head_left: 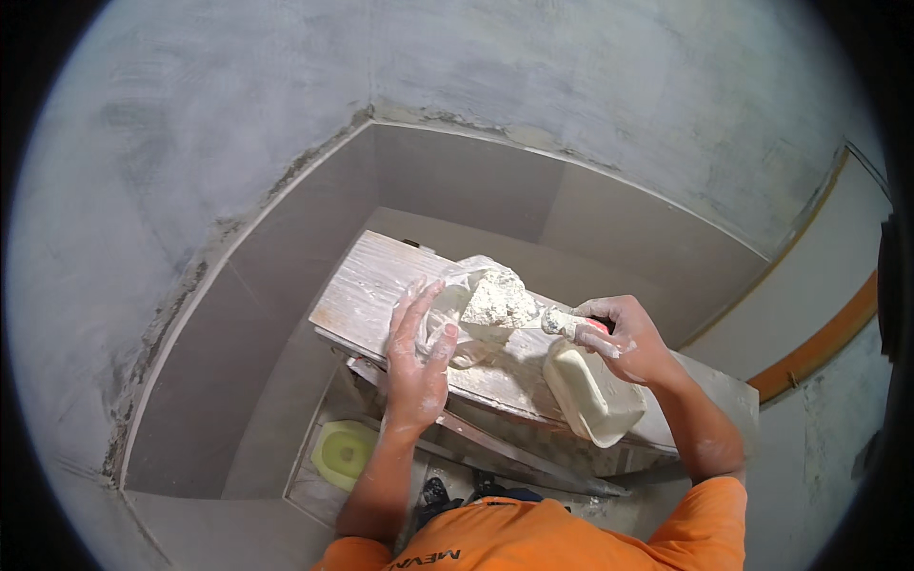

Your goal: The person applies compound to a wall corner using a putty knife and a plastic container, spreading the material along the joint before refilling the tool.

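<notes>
Wall (209,114), grey and smeared, fills the upper left of the frame, with grey tiles (286,238) below its rough edge. At the lower left, a yellow-green basin (345,453) sits below the bench (357,271), whose pale, streaked top slants from left of centre down toward the lower right. The left hand (419,366), dusted white, is wide — fingers and thumb spread against the left side of a clear plastic bag (476,269) in the middle of the frame. I cannot tell whether it pinches any of the plastic. A heap of crumbly white powder (500,300) shows at the bag; how much of it rests on the trowel (552,321) I can't make out from here. Below and right of that, a whitish tub (614,409) rests on the bench, reaching past its near edge. The right hand (628,343) is closed round the trowel's red-and-black handle — white on the fingers too. An orange shirt (533,538) spans the bottom edge, and a curved orange-brown strip (824,338) stands at the far right.
</notes>
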Motion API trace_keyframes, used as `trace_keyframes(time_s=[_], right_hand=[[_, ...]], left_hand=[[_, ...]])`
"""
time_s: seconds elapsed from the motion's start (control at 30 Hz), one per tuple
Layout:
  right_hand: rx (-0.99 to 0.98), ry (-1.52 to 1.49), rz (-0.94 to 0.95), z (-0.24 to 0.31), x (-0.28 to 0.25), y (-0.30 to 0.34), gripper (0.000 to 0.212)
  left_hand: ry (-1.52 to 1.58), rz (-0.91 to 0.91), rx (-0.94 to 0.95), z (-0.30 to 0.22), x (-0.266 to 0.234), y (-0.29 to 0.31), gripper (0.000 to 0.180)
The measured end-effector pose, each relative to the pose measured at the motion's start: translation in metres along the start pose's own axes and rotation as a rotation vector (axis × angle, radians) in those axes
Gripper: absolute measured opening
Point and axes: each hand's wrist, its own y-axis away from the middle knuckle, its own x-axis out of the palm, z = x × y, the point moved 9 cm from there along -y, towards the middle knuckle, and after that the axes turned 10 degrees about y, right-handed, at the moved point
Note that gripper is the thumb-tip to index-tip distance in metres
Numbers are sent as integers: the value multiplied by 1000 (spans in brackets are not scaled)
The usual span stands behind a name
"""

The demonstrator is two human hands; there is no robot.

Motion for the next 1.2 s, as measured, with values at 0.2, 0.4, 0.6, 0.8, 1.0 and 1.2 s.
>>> trace_keyframes(time_s=[0.2,0.4,0.6,0.8,1.0,1.2], right_hand=[[49,-89,-24,-17,-11,35,25],[24,-167,-104,-60,-36,68,21],[77,-81,-134,-102,-60,96,23],[56,-56,-119,-135,-61,112,24],[-31,-4,-144,-144,-55,114,27],[37,179,-160,-161,-45,119,33]], left_hand=[[-124,-61,30,-18,16,19,51],[-450,-108,294,-58,40,51,50],[-266,122,174,-29,87,77,67],[-221,428,-102,9,144,87,104],[-236,379,-132,18,152,92,90],[-356,301,-96,19,163,97,68]])
